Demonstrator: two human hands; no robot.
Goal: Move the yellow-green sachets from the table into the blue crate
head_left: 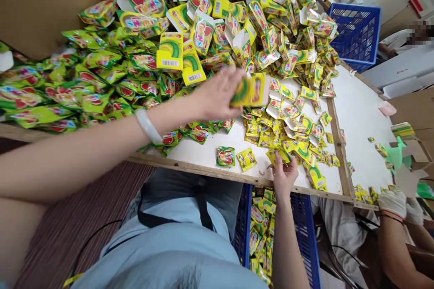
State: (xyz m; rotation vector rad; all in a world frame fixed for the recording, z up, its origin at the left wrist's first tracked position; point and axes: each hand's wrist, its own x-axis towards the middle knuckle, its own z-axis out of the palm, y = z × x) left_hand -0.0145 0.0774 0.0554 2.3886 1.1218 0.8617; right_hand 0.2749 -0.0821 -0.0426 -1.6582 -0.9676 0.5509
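The yellow box (252,91) is small, made of thin card, and sits in the middle of the view, above the white table (359,113). The left hand (219,95) has its fingers closed around the box's left end. The right hand (284,175) is at 5 o'clock, at the table's wooden edge (220,172), pinching a small shiny packet (278,155) with its fingertips. Just below that edge, at 6 o'clock, a blue crate (307,235) holds many yellow and green packs. Another blue crate (356,31) with holes in its walls stands at 2 o'clock. A big heap of shiny green packets (84,86) and folded boxes fills 9 to 12 o'clock. The bare table at 3 o'clock has open room. A gloved hand (392,202) of another person rests at 4 o'clock
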